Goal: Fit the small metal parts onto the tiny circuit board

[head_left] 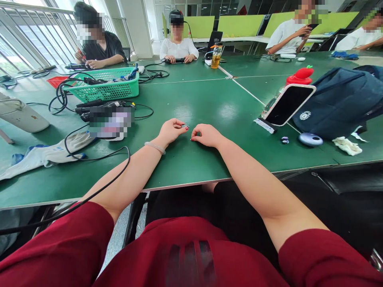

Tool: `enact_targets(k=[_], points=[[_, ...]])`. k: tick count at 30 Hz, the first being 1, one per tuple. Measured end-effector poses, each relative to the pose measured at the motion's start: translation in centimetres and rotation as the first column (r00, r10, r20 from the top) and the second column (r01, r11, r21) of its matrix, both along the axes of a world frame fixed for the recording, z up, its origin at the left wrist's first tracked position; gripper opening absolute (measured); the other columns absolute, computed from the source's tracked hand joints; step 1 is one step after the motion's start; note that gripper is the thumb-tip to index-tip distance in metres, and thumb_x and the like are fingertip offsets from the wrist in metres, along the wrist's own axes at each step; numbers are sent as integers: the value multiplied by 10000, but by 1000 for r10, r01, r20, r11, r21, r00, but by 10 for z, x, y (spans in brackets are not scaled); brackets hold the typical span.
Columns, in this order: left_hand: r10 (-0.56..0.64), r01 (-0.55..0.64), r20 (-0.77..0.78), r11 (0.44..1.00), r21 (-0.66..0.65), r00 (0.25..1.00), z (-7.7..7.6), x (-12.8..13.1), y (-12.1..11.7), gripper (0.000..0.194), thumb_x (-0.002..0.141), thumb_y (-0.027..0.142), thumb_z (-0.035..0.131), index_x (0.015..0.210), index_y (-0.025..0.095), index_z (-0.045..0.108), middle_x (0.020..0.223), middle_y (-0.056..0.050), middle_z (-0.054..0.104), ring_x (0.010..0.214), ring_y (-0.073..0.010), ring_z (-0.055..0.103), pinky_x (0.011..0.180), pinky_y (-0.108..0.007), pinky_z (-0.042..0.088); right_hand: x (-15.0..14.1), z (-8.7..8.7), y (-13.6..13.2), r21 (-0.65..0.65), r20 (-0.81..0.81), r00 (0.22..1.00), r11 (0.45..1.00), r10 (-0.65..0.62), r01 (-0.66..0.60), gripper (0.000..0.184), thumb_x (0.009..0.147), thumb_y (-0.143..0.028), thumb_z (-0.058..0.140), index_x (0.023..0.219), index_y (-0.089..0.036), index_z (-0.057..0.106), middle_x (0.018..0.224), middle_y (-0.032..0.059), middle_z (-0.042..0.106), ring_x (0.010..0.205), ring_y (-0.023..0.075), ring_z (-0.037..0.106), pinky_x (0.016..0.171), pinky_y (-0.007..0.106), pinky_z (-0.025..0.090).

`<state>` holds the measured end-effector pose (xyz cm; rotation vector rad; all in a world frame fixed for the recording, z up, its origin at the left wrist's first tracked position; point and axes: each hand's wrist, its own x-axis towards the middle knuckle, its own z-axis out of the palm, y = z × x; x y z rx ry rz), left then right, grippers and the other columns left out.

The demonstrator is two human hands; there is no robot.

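Observation:
Both my hands rest on the green table [209, 103] just ahead of me, fingers curled. My left hand [171, 130] pinches a tiny dark object [185, 126] between thumb and fingertips; I cannot make out what it is. My right hand [206, 134] sits a few centimetres to its right, fingers closed in a loose pinch, and whatever it holds is hidden. A pale bracelet [154, 147] circles my left wrist.
A green basket [104, 89] with cables stands at the left, black cables and a white cloth [44, 153] in front of it. At the right, a phone [289, 104] leans on a red-capped bottle beside a dark blue backpack [341, 101]. Several people sit along the far side.

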<state>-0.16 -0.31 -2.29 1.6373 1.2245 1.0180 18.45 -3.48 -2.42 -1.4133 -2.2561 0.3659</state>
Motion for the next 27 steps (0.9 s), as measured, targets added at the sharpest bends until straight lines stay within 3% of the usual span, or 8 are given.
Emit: enact_targets(k=[5,12,16,20,27], points=[[-11,16,-85,998,54,996,-1,-1,1,309,606,314,793,830,160,646,792,-40,662,750,-154,616,762,-317,482,-5,1,1,6,20,1000,1000,-19,19,129,813,-196,625,726,-197,720,787,18,622,738,138,536,695,262,379],[-22,31,-121,997,76,992,1,0,-1,287,608,306,786,820,164,654,791,-44,675,790,-169,624,781,-320,480,-4,1,-1,-10,-11,999,999,-40,40,163,852,-283,597,790,-218,733,801,14,658,753,143,554,694,265,373],[-22,36,-153,995,91,988,2,-1,-1,283,614,294,780,828,159,654,823,-56,682,820,-177,623,786,-322,477,-3,4,-4,-50,-21,1000,999,-8,7,131,777,-337,687,775,-208,709,764,-8,647,703,126,530,642,250,359],[-32,47,-158,994,94,987,-1,-2,0,322,611,322,782,857,155,657,827,-59,679,814,-174,623,783,-322,473,2,6,-4,-62,-12,999,998,32,-32,50,763,-235,671,746,-199,700,752,-15,641,670,112,510,645,241,363],[-40,57,-165,993,99,985,-2,-3,1,332,608,327,784,863,153,663,841,-65,682,819,-176,626,775,-321,471,9,3,1,-31,31,997,997,-74,75,41,784,-221,665,782,-198,699,799,1,649,726,132,529,667,259,374]])
